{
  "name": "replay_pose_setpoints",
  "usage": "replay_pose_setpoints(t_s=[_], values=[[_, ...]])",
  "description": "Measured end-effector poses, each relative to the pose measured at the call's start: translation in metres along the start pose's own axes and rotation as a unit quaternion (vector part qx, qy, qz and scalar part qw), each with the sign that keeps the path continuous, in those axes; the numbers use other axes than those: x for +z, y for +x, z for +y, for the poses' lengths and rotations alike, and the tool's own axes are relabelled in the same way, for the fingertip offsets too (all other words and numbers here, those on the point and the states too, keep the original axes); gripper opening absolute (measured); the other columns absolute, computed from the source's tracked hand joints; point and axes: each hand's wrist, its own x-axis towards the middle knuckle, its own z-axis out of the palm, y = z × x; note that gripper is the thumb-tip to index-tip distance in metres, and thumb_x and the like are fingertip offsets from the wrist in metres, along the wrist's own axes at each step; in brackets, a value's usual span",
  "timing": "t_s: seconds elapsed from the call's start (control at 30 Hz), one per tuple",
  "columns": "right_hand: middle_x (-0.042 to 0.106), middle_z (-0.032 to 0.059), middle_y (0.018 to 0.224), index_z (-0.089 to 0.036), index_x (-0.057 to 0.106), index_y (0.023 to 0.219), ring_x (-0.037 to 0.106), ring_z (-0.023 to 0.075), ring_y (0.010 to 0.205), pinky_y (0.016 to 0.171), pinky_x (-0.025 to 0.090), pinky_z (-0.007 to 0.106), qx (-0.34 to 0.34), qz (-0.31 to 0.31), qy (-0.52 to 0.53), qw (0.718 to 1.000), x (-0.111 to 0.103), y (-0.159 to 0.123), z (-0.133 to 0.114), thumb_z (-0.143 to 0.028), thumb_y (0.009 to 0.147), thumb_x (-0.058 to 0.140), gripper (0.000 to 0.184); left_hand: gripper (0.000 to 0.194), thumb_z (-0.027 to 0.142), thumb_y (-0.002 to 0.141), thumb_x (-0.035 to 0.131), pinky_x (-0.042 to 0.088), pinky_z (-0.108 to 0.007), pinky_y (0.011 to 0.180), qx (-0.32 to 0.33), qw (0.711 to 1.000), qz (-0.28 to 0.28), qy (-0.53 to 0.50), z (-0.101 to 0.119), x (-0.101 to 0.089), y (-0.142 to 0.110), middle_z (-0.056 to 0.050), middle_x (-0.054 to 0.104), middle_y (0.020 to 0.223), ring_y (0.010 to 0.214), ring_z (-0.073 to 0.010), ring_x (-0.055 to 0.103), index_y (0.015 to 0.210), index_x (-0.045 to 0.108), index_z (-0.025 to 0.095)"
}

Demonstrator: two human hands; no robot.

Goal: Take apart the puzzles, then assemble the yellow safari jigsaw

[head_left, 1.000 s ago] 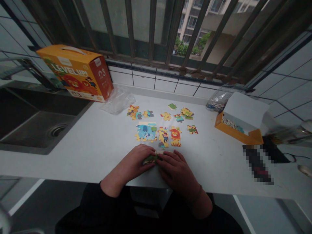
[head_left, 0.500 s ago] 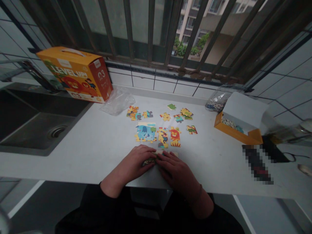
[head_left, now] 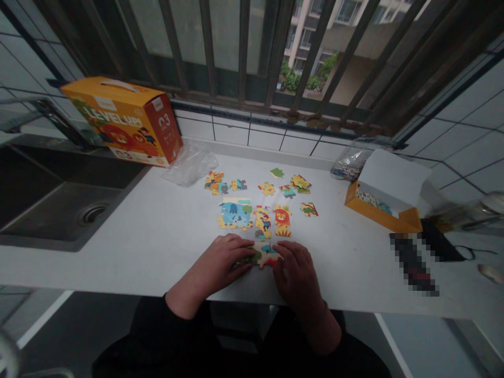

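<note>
Near the counter's front edge, a row of joined jigsaw puzzle pieces [head_left: 260, 254] shows cream, green, blue and red. My left hand [head_left: 226, 258] grips its left end, fingers over the top edge and thumb below, covering part of the picture. At the right end, my right hand [head_left: 298, 270] pinches a piece between bent fingers and thumb. Just beyond lie a joined blue elephant section [head_left: 235, 214], a section with a figure in dark clothes [head_left: 263, 220] and a lion section [head_left: 283, 219].
Farther back are a yellow puzzle piece [head_left: 266, 188], a green piece [head_left: 276, 172], a pile of pieces [head_left: 301, 183] and an orange cluster [head_left: 213, 181]. An orange box [head_left: 126, 123] and plastic bag [head_left: 191, 164] stand by the sink [head_left: 74, 241]; an open box [head_left: 405, 220] is right.
My right hand has shifted right along the row, away from my left hand, uncovering the blue and red middle. My left hand has stayed nearly in place.
</note>
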Motion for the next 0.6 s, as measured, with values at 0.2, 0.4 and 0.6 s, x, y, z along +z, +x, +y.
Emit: replay_pose_setpoints(t_s=[0.2,0.4,0.6], values=[[0.078,0.0128,0.122,-0.023,0.074,0.117,0.072,0.031,0.115,0.104,0.058,0.053,0.036,-0.032,-0.038,0.998,0.009,0.004,0.002,-0.015,0.107,0.06,0.019,0.023,0.029,0.109,0.07,0.051,-0.049,0.103,0.007,1.0,0.003,0.017,0.004,0.001,0.0,-0.005,0.076,0.149,0.126,-0.0302,0.069,0.131,0.077,0.032],[0.079,0.0133,0.126,-0.022,0.074,0.118,0.074,0.0323,0.118,0.106,0.061,0.056,0.044,-0.077,-0.01,0.996,0.003,0.001,0.007,-0.017,0.104,0.067,0.017,0.028,0.028,0.113,0.063,0.05,-0.049,0.1,0.018,0.999,-0.012,0.035,0.008,-0.001,0.001,-0.002,0.076,0.15,0.127,-0.0309,0.068,0.135,0.077,0.036],[0.075,0.0134,0.144,-0.026,0.074,0.136,0.073,0.0317,0.131,0.111,0.065,0.056,0.001,-0.131,0.057,0.99,-0.014,-0.01,0.031,-0.024,0.106,0.074,0.03,0.033,0.021,0.108,0.067,0.05,-0.05,0.103,0.022,0.999,-0.017,0.041,0.008,0.003,0.001,-0.004,0.074,0.152,0.129,-0.0318,0.066,0.137,0.075,0.033]])
